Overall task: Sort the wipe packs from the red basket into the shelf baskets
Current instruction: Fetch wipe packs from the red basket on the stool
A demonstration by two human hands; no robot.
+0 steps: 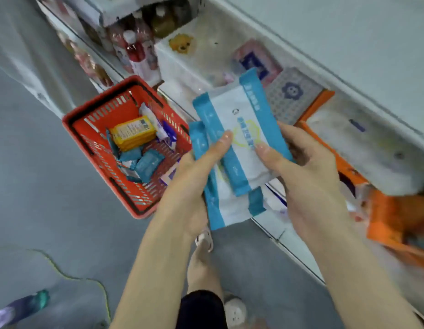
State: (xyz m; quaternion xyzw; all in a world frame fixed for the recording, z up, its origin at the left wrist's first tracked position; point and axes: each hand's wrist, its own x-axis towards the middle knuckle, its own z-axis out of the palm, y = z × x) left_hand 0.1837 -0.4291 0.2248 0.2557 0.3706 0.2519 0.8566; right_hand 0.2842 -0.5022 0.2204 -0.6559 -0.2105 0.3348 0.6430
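Two blue-and-white wipe packs (pixel 242 119) sit stacked in my grip, held in the air between the red basket (pixel 87 115) on the floor and the shelf (pixel 206 60); my left hand (pixel 194 186) clamps their left edge, thumb on top and fingers curled beneath, while my right hand (pixel 310 176) pinches the right side of the upper pack; both lie printed face up, long axis running away from me toward the shelf, far end leaning a little left, the lower pack slid nearer my body; I judge I should square the two together, keep them flat, and find the shelf basket holding the same kind; the orange basket (pixel 391 224) is nearest on the right, though blur hides its contents; other packs (pixel 147 162) wait in the red basket.
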